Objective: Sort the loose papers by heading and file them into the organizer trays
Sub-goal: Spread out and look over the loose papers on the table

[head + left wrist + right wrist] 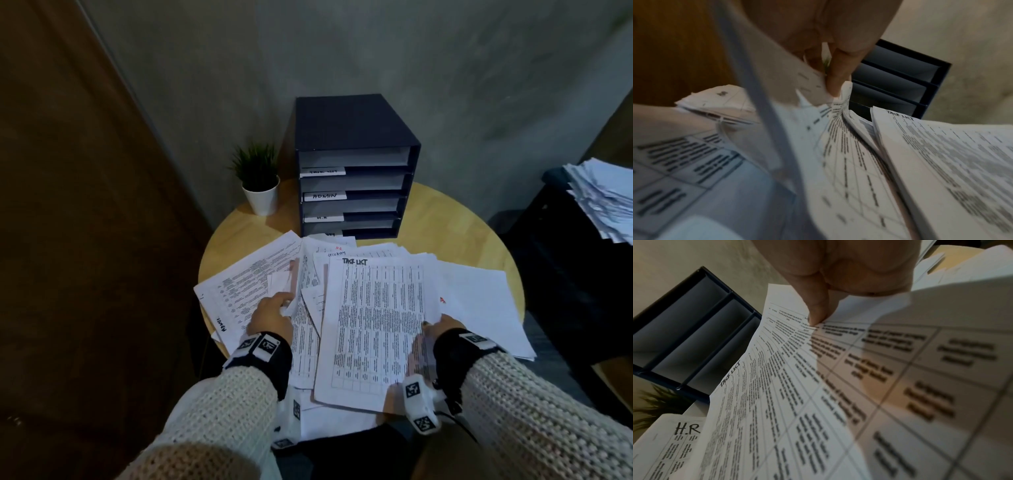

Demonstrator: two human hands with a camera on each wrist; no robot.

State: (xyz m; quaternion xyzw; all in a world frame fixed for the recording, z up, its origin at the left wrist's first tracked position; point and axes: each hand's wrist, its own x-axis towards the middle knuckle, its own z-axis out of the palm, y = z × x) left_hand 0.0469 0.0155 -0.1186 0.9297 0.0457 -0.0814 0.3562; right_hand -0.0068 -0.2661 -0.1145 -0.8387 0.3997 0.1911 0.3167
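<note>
Loose printed papers (281, 260) lie fanned over the round wooden table (455, 219). On top is a sheet headed "TASK LIST" (373, 322), its right edge pinched by my right hand (436, 323), thumb on the print (818, 311). My left hand (274, 310) pinches the corner of another printed sheet (812, 84) at the left of the pile. A sheet headed "H.R" (686, 430) lies under the task list. The dark blue organizer (352, 164) stands at the back, its trays labelled and showing no papers.
A small potted plant (258, 178) stands left of the organizer. A second heap of papers (603, 198) lies on dark furniture at the right. A grey wall is behind and a brown door at the left.
</note>
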